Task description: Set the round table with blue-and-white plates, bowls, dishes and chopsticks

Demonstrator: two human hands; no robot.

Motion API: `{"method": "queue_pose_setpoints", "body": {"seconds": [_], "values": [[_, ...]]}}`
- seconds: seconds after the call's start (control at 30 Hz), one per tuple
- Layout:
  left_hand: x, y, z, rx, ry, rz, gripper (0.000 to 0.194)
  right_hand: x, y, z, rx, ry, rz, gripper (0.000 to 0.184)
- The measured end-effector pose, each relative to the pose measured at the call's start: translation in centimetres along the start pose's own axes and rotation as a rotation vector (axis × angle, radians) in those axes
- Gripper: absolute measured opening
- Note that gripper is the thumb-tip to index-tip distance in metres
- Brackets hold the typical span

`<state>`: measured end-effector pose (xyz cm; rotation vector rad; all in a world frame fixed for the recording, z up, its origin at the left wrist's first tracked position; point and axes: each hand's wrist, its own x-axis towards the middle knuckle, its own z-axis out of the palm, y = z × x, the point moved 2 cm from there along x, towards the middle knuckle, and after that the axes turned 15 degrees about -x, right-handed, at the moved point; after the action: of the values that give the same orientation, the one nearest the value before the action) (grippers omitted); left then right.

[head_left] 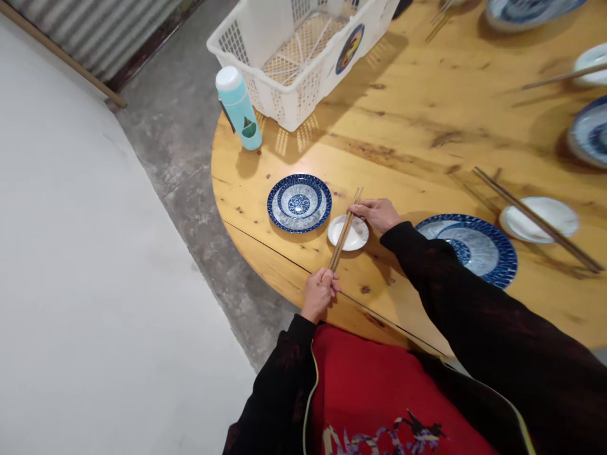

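Blue-and-white plates [299, 203]: four. White saucers [348, 232]: three. Wooden chopsticks [535, 217]: four sets. White plastic basket [303, 88]: one. Teal flask [238, 110]: one. Round wooden table [403, 120]: one.

The left hand [318, 292] hides the chopsticks' [345, 229] lower ends.

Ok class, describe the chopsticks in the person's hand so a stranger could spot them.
On the round wooden table, find the small white saucer near its edge. The chopsticks cross above it, held in the left hand, unlike the other pairs, which lie loose.
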<state>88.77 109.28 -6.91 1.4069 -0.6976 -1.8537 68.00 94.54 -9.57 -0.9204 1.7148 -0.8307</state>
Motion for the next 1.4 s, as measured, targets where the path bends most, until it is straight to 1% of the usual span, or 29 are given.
{"method": "queue_pose_setpoints", "body": {"seconds": [0.27, 0.5, 0.67, 0.93, 1.13, 1.27, 1.4], "values": [[-0.1, -0.3, 0.4, 0.015, 0.000, -0.016, 0.046, -0.2, -0.5, -0.1, -0.015, -0.027, -0.001, 0.028], [0.1, -0.1, 0.5, 0.015, 0.008, -0.017, 0.047, -0.3, -0.6, -0.1, -0.107, 0.010, -0.024, 0.025], [0.5, 0.5, 0.5, 0.034, 0.000, 0.022, 0.043, -0.1, -0.8, 0.0, -0.096, 0.015, -0.022, 0.032], [0.6, 1.0, 0.7, 0.054, -0.004, -0.005, 0.040, 0.0, -0.8, 0.0, -0.075, 0.021, -0.013, 0.031], [0.4, 1.4, 1.0, 0.048, 0.008, -0.006, 0.034, -0.1, -0.6, -0.1, -0.134, 0.025, -0.024, 0.033], [0.4, 1.3, 0.8, 0.131, 0.042, 0.018, 0.036, 0.0, -0.1, -0.3, -0.211, 0.069, -0.039, 0.035], [0.1, 1.3, 0.0, 0.248, 0.075, 0.071, 0.045, 0.4, 0.4, -0.3, -0.288, 0.126, -0.049, 0.038]]}}
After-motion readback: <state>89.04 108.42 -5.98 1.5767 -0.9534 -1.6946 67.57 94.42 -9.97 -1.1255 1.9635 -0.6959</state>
